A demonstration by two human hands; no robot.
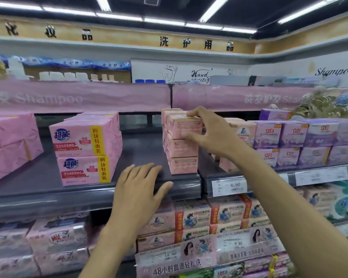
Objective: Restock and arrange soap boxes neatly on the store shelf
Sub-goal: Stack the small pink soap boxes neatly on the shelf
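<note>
Our left hand rests spread flat on the shelf lip; to its right, our right hand pinches the top soap box of a stack (three high). We judge this the placing step; next, square it flush.

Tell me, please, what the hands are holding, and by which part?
The right hand grips the top soap box, fingers over its top, thumb on its front. The left hand holds nothing.
</note>
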